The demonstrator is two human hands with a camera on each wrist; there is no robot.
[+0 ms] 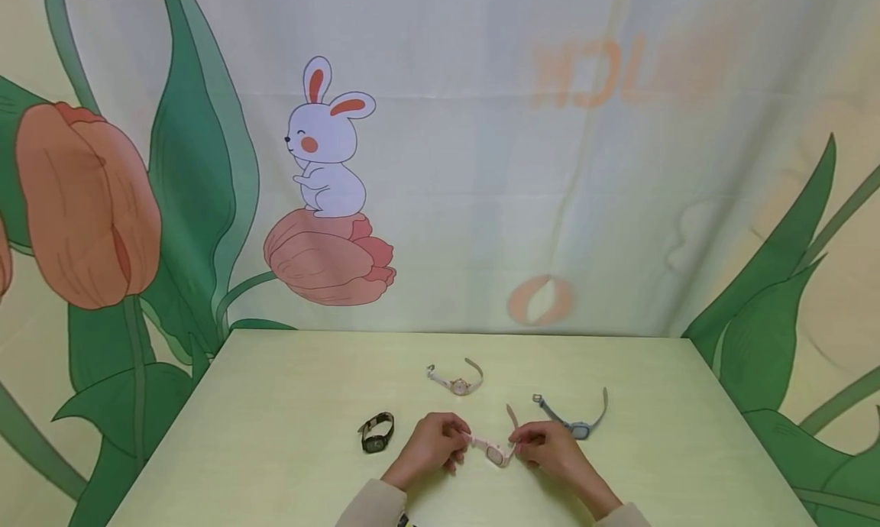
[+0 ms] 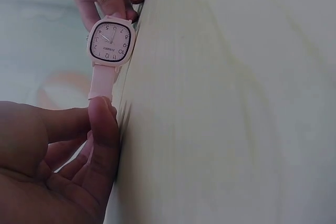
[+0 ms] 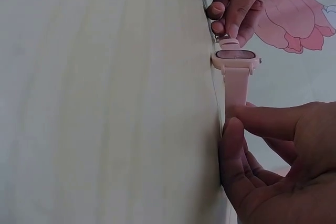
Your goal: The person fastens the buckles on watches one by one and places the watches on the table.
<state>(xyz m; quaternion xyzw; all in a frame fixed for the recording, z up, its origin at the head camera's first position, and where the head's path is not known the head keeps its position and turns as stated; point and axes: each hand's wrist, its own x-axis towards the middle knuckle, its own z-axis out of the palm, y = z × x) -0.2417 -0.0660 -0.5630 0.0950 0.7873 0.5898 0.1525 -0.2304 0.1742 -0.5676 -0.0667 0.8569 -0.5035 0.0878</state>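
Observation:
A pink wristwatch [image 1: 495,456] with a rounded square face is stretched between both hands, low over the table. My left hand [image 1: 435,444] pinches one strap between thumb and fingers, close to its buckle end. The other strap is pinched by my right hand [image 1: 548,448], and its free tip sticks up past the fingers. In the left wrist view the dial [image 2: 111,41] shows its numbers upside down. From the right wrist view the watch case [image 3: 235,60] is seen nearly edge-on, the strap running down to my right thumb and fingers.
A black watch [image 1: 376,433], its strap closed in a loop, lies left of my left hand. Farther back lies a white watch [image 1: 459,386] with its strap undone. A blue-grey watch [image 1: 580,429] lies open behind my right hand. A printed curtain [image 1: 447,206] hangs behind the table [image 1: 275,389].

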